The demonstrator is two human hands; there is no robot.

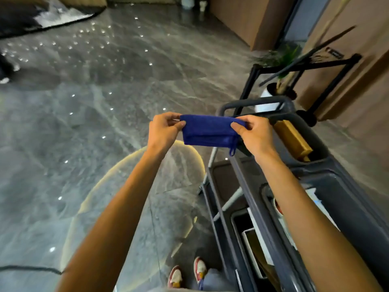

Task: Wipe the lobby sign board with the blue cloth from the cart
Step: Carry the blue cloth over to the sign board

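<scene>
— Head view: where's the blue cloth [208,131]?
— Folded, stretched between 2 hands above the floor, beside the cart [328,178]!
— Grip?
— Left hand [163,128] pinches 1 end, right hand [253,131] pinches the other.

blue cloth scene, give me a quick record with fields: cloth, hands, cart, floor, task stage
cloth: blue cloth, folded, stretched flat in the air between both hands
left hand: fingers pinch the cloth's left edge
right hand: fingers pinch its right edge
cart: dark grey cart to the person's right, below the right arm
floor: glossy grey marble floor
task stage: cloth taken up, no wiping yet
</scene>
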